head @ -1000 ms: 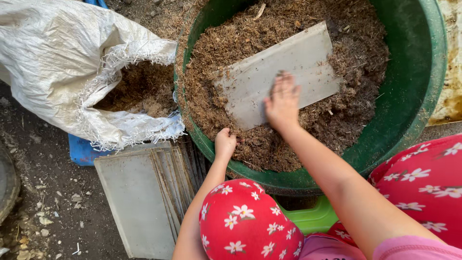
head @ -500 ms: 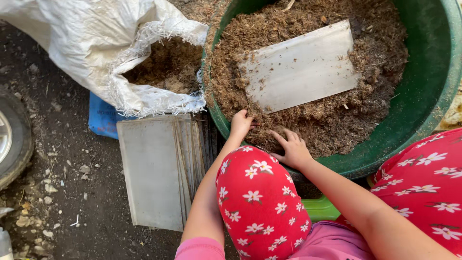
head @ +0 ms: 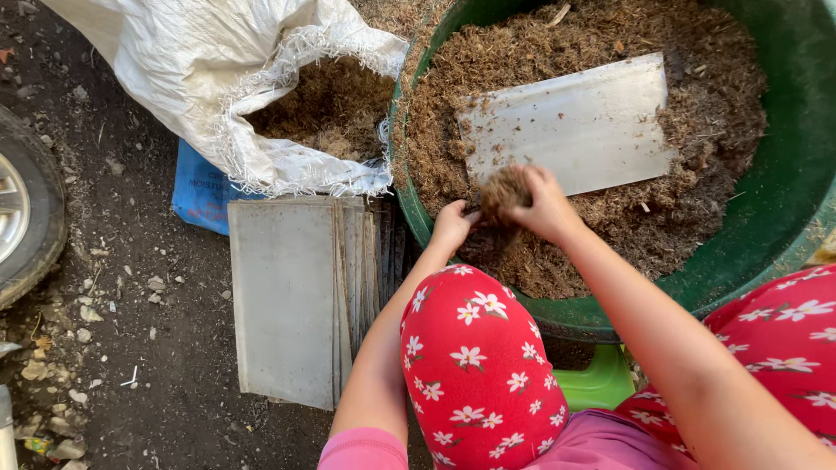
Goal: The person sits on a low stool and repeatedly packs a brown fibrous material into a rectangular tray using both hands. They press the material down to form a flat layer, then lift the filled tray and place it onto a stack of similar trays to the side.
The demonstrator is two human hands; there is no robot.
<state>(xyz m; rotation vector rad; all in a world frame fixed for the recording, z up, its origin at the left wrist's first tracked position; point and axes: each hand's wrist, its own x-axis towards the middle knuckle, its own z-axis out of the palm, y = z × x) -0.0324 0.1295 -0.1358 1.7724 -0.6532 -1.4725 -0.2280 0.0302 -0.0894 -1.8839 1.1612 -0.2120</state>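
I am looking straight down at my own two hands over a big round green tub (head: 788, 218) filled with brown, fibrous soil mix (head: 679, 218). My right hand (head: 544, 204) sits near the middle of the view, its fingers curled and pressed together around a clump of the brown fibre (head: 503, 187), which I hold just above the surface. My left hand (head: 453, 224) is just beside it at about 9 o'clock, touching the mix near the tub's near rim; its fingers are bent down into the fibre, and I cannot tell whether they pinch anything.

At 1 o'clock from my hands, a flat pale grey rectangular sheet (head: 575, 122) lies tilted on top of the mix. Outside the tub, at 8 o'clock, a stack of similar grey sheets (head: 292, 300) rests on the dark, gritty ground (head: 131, 261). At 11 o'clock, a white woven sack (head: 209, 61) lies open with more brown fibre inside, a blue bag (head: 198, 191) beneath it. A wheel (head: 26, 226) shows at the far left edge. My knees, in red trousers with white flowers (head: 475, 365), fill the bottom of the view, and a bit of a light green stool (head: 596, 383) shows between them.
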